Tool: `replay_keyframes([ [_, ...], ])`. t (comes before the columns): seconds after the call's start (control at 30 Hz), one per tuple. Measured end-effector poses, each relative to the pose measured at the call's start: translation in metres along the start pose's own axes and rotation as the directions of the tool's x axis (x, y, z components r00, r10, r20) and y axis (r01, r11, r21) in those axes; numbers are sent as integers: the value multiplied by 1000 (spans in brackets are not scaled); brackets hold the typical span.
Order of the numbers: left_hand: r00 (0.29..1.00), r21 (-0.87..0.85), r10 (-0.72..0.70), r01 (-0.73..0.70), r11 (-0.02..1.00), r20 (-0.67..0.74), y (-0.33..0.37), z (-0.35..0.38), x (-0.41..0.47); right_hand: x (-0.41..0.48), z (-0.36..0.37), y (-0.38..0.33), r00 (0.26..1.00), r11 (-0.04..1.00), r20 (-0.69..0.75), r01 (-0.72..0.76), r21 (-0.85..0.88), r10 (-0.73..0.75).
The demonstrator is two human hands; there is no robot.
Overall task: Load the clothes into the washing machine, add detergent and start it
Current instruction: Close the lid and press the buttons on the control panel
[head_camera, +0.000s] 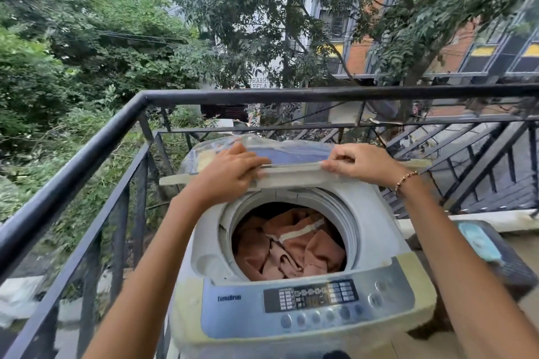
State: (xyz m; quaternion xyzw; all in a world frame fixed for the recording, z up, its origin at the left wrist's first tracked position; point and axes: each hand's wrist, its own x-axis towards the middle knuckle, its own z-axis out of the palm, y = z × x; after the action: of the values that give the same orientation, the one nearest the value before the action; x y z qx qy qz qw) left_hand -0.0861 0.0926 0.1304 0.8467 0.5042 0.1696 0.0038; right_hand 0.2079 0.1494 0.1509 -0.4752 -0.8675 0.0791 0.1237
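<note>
Clothes (291, 248), rust-brown, fill the washing machine (376, 242). Left hand (230, 172) and right hand (361, 163) grip the folded lid (291, 175); railing (291, 95) close behind.

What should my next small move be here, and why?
Probably draw the lid forward and down: left hand and right hand both grip its folded edge, and brown clothes already lie in the drum. No detergent shows, so confirm that first.

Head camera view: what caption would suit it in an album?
On a balcony, left hand and right hand hold the folded lid of the washing machine, brown clothes in its drum.
</note>
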Motion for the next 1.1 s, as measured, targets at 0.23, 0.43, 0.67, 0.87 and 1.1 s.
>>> replay_keyframes([
  [0.23, 985, -68, 14, -2, 998, 174, 28, 43, -49, -53, 50, -2, 984, 994, 169, 45, 104, -62],
  [0.43, 981, -36, 3, 4, 999, 193, 41, 81, -77, -79, 93, 2, 975, 996, 221, -7, 91, -13],
  [0.67, 968, 59, -12, -3, 998, 249, 48, 123, -98, -98, 137, 6, 962, 998, 267, -63, 31, 53],
  [0.87, 970, 33, -39, 32, 999, 241, 48, 142, -104, -102, 157, 7, 942, 995, 323, -97, 14, 88],
  [1.1, 966, -2, -74, 77, 997, 248, 43, 150, -99, -97, 168, 12, 923, 994, 370, -109, -26, 111],
])
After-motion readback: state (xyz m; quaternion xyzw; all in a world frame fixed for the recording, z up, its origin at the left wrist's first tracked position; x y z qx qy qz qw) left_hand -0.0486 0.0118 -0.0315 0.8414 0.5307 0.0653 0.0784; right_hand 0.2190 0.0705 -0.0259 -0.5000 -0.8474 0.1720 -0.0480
